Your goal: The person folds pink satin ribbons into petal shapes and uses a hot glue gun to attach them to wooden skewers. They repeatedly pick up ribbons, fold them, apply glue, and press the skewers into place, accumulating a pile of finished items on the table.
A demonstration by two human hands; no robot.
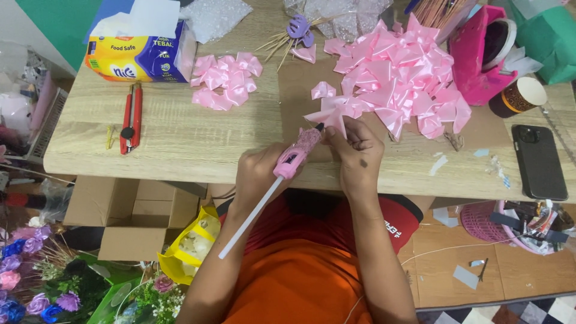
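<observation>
Pink glue gun (295, 157) gripped in left hand (259, 174), nozzle against pink ribbon piece (333, 115) pinched in right hand (358, 155)

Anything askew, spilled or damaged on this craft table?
Nothing looks damaged. The black phone lies close to the table's near edge, and small paper scraps litter the wood beside the pink ribbon pile.
</observation>
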